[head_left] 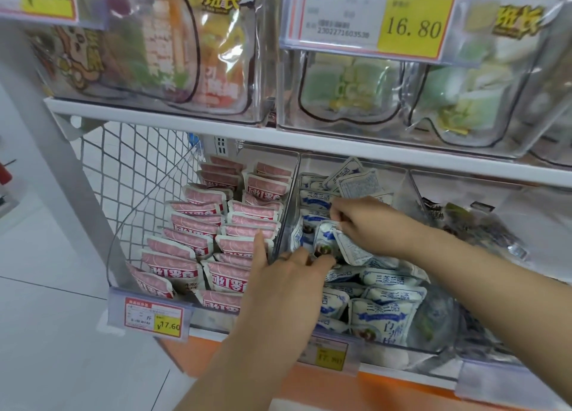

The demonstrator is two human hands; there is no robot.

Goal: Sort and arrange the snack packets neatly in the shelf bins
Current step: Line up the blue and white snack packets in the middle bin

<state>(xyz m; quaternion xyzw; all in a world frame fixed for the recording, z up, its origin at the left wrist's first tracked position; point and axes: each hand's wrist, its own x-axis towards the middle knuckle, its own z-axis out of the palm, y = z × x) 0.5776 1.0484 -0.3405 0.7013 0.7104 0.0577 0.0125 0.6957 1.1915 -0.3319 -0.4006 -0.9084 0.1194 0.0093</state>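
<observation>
Both bare forearms reach forward, the left from bottom centre and the right from the right side, so the hands are close together. The left hand point(284, 277), back up, pinches a blue-and-white packet point(324, 240) between thumb and forefinger, its outermost finger stretched straight. The right hand point(365, 221) curls its fingers on the top edge of a printed-back packet point(353, 251).
</observation>
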